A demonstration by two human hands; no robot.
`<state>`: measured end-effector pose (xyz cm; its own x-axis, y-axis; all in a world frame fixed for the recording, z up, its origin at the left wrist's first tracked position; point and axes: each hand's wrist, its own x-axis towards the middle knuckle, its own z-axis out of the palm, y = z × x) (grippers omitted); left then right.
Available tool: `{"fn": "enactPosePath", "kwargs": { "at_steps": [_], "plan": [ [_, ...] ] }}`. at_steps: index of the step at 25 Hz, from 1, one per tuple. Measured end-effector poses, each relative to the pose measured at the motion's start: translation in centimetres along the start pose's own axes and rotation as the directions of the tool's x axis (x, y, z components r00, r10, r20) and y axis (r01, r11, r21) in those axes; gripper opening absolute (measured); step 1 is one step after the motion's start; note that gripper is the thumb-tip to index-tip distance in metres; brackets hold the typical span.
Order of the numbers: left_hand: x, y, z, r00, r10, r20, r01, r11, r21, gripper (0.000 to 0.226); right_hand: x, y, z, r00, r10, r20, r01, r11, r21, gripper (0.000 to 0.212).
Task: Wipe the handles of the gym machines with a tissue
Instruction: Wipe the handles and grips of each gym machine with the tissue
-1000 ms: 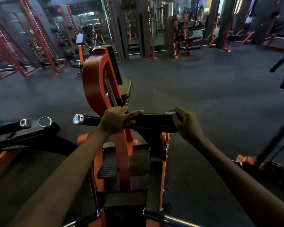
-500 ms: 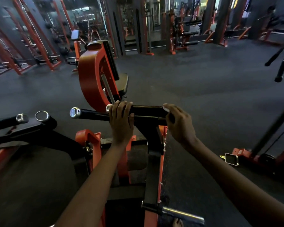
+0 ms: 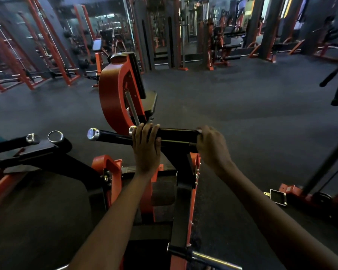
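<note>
1. Left hand (image 3: 146, 147) is now gripping the black handle (image 3: 176, 135) overhand, fingers curled over the top; a second ago it lay across it.
2. Right hand (image 3: 211, 146) is still clamping the handle's right end, tissue (image 3: 199, 131) peeking out white under its fingers.
3. Handle is being steadied; wiping can likely run leftward.

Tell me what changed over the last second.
The left hand turned from lying along the handle to gripping across it, fingers curled over the top. The right hand stayed at the handle's right end, a bit of white tissue showing at its fingertips. The handle itself did not visibly move.
</note>
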<state>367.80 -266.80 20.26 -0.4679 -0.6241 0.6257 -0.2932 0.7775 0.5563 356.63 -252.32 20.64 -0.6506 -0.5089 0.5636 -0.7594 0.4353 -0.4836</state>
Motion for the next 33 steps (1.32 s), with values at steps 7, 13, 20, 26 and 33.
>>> {"fn": "enactPosePath", "kwargs": {
  "at_steps": [7,13,20,26,33],
  "plan": [
    [-0.9,-2.0,0.6,0.989,0.098,0.110,-0.099,0.995,-0.002,0.037,-0.9,2.0,2.3,0.784,-0.611,0.107,0.620,0.779,-0.097,0.043],
    [-0.2,-0.9,0.8,0.998,0.059,0.000,-0.059,0.997,-0.055,0.033,-0.3,1.7,2.9,0.768,-0.637,0.072,0.640,0.757,-0.129,0.044],
    [-0.5,-3.1,1.8,0.964,0.256,0.065,-0.263,0.958,0.118,0.043,-4.9,6.4,2.5,0.975,-0.132,-0.179,0.180,0.941,0.287,0.044],
    [0.4,-0.6,4.5,0.881,0.470,0.059,-0.473,0.863,0.178,0.045,-3.6,1.3,4.5,0.980,0.031,-0.198,0.054,0.911,0.409,0.051],
    [0.4,-1.7,6.1,0.834,0.546,-0.076,-0.527,0.830,0.180,0.036,-3.0,2.6,3.4,0.924,0.350,-0.154,-0.240,0.845,0.478,0.034]
  ]
}}
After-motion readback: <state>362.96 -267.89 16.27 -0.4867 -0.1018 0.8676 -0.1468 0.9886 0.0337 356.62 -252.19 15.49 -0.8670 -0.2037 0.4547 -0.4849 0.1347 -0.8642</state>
